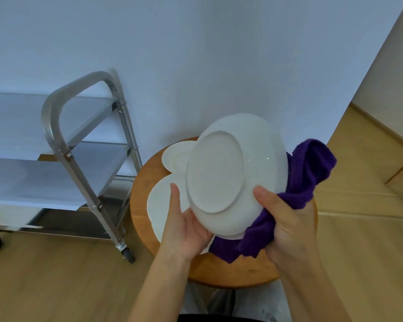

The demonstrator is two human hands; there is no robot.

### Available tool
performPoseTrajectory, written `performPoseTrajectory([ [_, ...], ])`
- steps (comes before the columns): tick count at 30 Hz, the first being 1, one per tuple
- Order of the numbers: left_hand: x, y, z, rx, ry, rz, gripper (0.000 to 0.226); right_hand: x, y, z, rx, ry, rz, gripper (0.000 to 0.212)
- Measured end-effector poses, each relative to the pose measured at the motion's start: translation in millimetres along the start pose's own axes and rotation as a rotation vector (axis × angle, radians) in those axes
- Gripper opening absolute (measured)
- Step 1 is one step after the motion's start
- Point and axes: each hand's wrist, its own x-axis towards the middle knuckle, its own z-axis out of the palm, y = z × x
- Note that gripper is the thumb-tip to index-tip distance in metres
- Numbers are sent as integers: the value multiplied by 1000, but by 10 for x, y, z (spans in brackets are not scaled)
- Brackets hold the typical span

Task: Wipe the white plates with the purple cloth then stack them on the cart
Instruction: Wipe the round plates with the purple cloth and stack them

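Plate: I hold the white plate (233, 173) tilted, underside toward me, above the round surface (230, 268).
Left hand (184, 228): grips its lower rim.
Right hand (286, 221): clutches the purple cloth (310, 173) behind it.
Cart (63, 145): lies left, nearer my left hand.
Waiting: 2 plates (161, 201) below.

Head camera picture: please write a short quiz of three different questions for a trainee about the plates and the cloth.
1. True or false: the raised round white plate shows its underside to the camera.
2. Which hand holds the crumpled purple cloth? A) left hand B) right hand
3. Fill in: two more white plates lie on the round wooden ____, not on the metal cart.

Key: 1 true; 2 B; 3 table.
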Motion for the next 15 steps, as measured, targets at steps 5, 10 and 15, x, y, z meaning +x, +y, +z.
performPoseTrajectory([
  [5,106,16,-22,56,101,126,77,3,111,-118,81,3,121,45],
  [10,127,128,-74,204,248,304,63,21,125,-261,-78,109,233,63],
  [15,-46,395,15,646,319,634,69,189,-88,-318,-479,274,-58,21],
])
